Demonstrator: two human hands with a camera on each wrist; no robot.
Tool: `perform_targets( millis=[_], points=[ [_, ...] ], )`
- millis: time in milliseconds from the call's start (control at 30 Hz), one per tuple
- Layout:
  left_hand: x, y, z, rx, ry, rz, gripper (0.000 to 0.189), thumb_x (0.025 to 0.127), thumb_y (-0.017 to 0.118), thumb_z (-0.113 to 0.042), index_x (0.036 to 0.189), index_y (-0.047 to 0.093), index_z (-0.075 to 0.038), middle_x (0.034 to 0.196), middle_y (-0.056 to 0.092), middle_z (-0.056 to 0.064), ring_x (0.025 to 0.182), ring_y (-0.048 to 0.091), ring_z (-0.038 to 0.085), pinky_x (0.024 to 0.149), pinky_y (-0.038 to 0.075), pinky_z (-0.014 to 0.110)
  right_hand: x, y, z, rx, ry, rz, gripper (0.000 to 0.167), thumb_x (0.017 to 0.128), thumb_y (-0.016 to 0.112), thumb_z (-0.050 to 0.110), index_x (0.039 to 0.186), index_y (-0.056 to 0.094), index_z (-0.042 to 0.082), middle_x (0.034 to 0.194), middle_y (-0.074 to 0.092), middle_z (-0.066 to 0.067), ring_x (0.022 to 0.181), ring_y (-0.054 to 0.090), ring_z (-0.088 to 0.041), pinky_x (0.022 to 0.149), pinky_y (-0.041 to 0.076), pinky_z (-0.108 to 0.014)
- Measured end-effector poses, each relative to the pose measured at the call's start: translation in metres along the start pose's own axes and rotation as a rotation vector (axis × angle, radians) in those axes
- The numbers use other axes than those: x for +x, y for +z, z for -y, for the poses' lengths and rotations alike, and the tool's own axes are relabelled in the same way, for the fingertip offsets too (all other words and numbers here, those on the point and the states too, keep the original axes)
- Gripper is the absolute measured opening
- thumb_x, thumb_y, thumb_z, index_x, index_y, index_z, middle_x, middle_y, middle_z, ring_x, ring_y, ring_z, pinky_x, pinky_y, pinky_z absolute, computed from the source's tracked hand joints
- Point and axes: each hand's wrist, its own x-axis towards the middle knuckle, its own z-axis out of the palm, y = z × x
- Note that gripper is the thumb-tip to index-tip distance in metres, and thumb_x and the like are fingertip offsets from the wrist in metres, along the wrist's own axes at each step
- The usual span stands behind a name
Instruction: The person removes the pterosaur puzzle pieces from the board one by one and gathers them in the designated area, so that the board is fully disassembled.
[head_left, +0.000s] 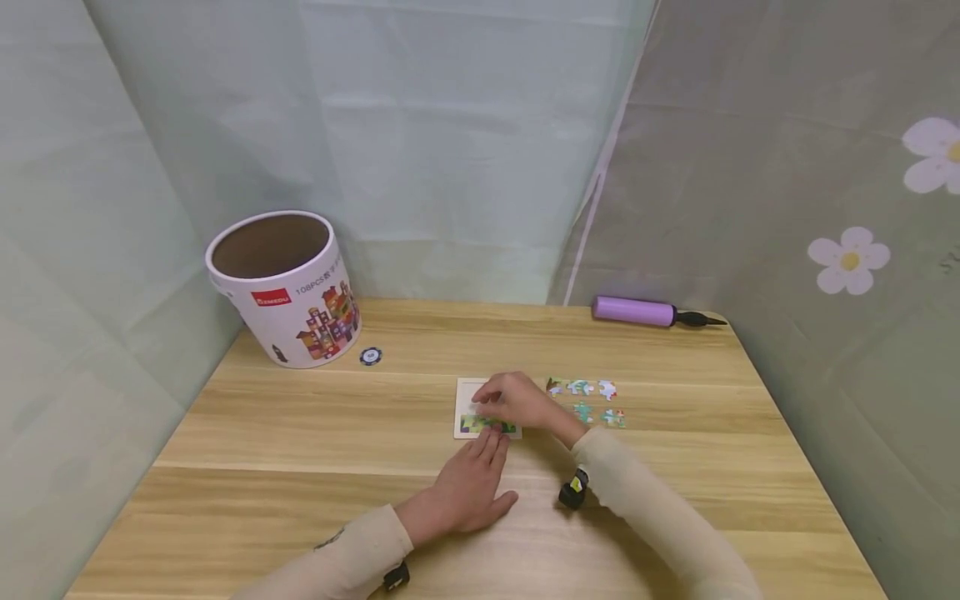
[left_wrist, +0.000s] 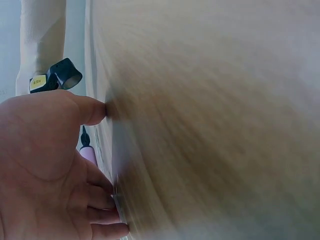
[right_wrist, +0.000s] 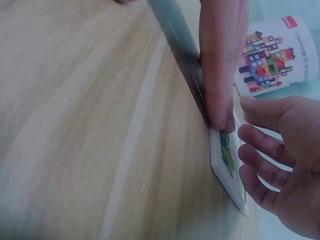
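A small white-framed jigsaw puzzle board [head_left: 458,408] lies on the table with green pieces [head_left: 472,423] fitted along its near side. My left hand [head_left: 468,487] lies flat, its straight fingertips resting on the board's near edge and its thumb spread to the right. Over the board hovers my right hand [head_left: 517,400], fingers bent and thumb near the index finger. In the right wrist view a gap shows between that hand's [right_wrist: 295,150] thumb and fingers; whether a puzzle piece is at the fingertips I cannot tell. Loose jigsaw pieces [head_left: 580,387] lie right of the board, some partly behind the right wrist.
A large white printed bucket [head_left: 300,325] stands at the back left of the wooden table [head_left: 300,450]. Beside it lies a poker chip [head_left: 371,356]. At the back right edge rests a purple hand pump [head_left: 633,311]. Fabric curtains [head_left: 480,167] surround the table.
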Motion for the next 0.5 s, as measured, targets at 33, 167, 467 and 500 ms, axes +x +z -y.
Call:
perform_targets(
  millis=[33,167,467,500],
  points=[
    [0.0,0.0,0.0002,-0.001,0.001,0.0,0.078,0.104,0.047,-0.053,0.153,0.038,0.006,0.162,0.034,0.022,0.151,0.032,0.032,0.12,0.034,0.039,0.0005,0.0006,0.0013,0.005,-0.002,0.0,0.015,0.096,0.073,0.018,0.108,0.08,0.011,0.105,0.076,0.0,0.093,0.069,-0.011,0.081,0.056,-0.026],
    [-0.0007,-0.0011,0.0004,-0.003,0.002,0.002,0.078,0.104,0.047,-0.053,0.153,0.038,0.006,0.162,0.033,0.023,0.152,0.031,0.032,0.12,0.034,0.039,0.0034,0.0047,0.0012,-0.006,-0.025,-0.006,0.015,0.095,0.074,0.019,0.106,0.08,0.011,0.1,0.075,0.0,0.087,0.068,-0.008,0.077,0.055,-0.024],
    [-0.0018,-0.0022,-0.0005,-0.009,-0.004,0.008,0.078,0.104,0.046,-0.053,0.154,0.037,0.006,0.163,0.033,0.022,0.152,0.031,0.032,0.121,0.033,0.039,0.0076,0.0096,0.0032,-0.052,-0.008,-0.008,0.013,0.093,0.077,0.021,0.102,0.081,0.012,0.088,0.07,0.004,0.077,0.061,-0.004,0.072,0.052,-0.023],
    [-0.0018,-0.002,-0.0006,-0.008,-0.005,0.008,0.078,0.104,0.046,-0.053,0.154,0.037,0.006,0.163,0.033,0.022,0.152,0.031,0.032,0.121,0.033,0.039,0.0081,0.0099,0.0032,-0.06,-0.008,-0.008,0.012,0.093,0.077,0.021,0.101,0.081,0.013,0.087,0.07,0.005,0.077,0.061,-0.003,0.072,0.052,-0.023]
  ],
)
